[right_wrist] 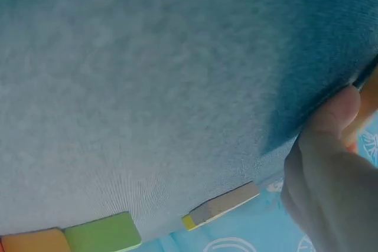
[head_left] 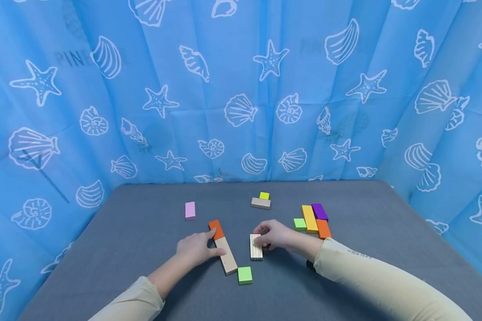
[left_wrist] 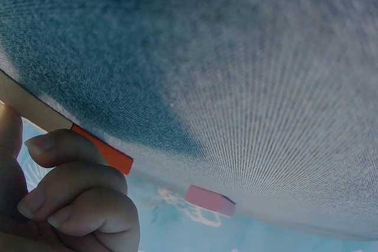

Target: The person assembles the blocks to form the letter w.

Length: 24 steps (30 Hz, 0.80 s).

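My left hand (head_left: pixel 193 248) rests against the left side of two blocks lying end to end. Its thumb touches a long plain wooden block (head_left: pixel 228 261), and a fingertip meets the orange block (head_left: pixel 215 228) at its far end. The other fingers curl in the left wrist view. My right hand (head_left: pixel 276 234) pinches a pale wooden block with striped grain (head_left: pixel 255 250) by its right side and far part, just right of that row. A light green block (head_left: pixel 245 275) lies at the near end of the long wooden block.
A pink block (head_left: pixel 190 211) lies back left. Further back are a greyish wooden block (head_left: pixel 261 203) and a yellow block (head_left: pixel 264 195). On the right, a green block (head_left: pixel 300 224), a yellow-orange block (head_left: pixel 309 218), a purple block (head_left: pixel 320 211) and another orange block (head_left: pixel 323 228) cluster together.
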{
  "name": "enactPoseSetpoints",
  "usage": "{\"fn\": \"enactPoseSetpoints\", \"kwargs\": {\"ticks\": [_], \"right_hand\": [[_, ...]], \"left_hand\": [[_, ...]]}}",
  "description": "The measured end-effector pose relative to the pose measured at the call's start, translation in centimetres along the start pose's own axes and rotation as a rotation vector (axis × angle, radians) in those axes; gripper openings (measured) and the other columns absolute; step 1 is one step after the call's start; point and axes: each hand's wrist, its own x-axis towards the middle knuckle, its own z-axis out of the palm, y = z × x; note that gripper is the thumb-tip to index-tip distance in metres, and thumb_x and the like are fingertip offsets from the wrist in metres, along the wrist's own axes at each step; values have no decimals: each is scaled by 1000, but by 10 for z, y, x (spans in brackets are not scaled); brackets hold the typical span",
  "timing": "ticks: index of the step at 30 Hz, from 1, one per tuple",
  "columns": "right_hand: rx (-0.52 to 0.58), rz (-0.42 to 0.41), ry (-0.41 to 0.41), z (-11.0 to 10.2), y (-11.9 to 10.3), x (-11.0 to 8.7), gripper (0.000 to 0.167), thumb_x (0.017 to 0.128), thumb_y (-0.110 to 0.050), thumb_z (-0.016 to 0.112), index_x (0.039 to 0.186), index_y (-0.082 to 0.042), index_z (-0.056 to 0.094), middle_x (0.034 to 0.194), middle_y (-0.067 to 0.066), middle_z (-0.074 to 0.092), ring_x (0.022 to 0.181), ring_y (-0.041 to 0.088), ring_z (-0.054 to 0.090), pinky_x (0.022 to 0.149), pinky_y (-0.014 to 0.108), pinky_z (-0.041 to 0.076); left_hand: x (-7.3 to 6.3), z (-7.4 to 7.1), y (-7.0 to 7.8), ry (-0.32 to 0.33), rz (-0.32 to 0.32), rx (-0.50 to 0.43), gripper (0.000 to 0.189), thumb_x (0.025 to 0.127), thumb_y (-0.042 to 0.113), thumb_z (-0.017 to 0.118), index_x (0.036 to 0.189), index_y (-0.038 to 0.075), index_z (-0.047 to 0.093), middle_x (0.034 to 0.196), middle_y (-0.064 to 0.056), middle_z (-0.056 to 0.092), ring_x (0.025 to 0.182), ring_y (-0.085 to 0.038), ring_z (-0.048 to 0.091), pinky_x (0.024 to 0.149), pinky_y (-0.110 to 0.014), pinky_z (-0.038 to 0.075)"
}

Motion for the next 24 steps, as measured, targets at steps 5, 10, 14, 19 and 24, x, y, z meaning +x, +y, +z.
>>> {"fn": "enactPoseSetpoints", "kwargs": {"ticks": [5, 10, 14, 19, 24], "right_hand": [[-55, -20, -7, -1, 1, 0, 26, 87, -5, 72, 111, -1, 64, 88, 8, 55, 80, 18, 53, 69, 33, 51], [-71, -14, -18, -2, 3, 1, 27, 85, -4, 74, 110, -2, 64, 84, 7, 52, 77, 18, 50, 66, 30, 49], [-84, -17, -22, -1, 4, 3, 24, 83, -4, 76, 105, -3, 66, 80, 6, 52, 73, 17, 50, 63, 27, 45], [-107, -36, -46, -1, 5, 3, 20, 82, -4, 77, 99, -5, 66, 79, 5, 52, 72, 17, 49, 63, 27, 39], [-115, -46, -69, -2, 5, 2, 18, 82, -5, 77, 97, -5, 65, 80, 5, 52, 75, 18, 48, 65, 29, 36]], "left_hand": [[-1, -1, 0, -6, 6, -5, 78, 79, 58, 72, 142, 16, 53, 130, -14, 60, 111, -31, 59, 78, -51, 48], [-1, 0, 0, -6, 9, -10, 78, 79, 58, 72, 142, 15, 53, 130, -14, 60, 113, -32, 58, 79, -52, 48], [0, 0, -1, -3, 9, -10, 78, 79, 58, 72, 141, 15, 54, 130, -15, 60, 113, -32, 58, 80, -53, 48], [0, 1, -1, 2, 7, -6, 78, 79, 58, 72, 141, 15, 53, 130, -15, 60, 113, -32, 59, 78, -52, 48], [1, 1, -1, 1, 9, -3, 78, 79, 58, 72, 141, 15, 53, 130, -15, 60, 112, -33, 59, 76, -51, 49]]}}
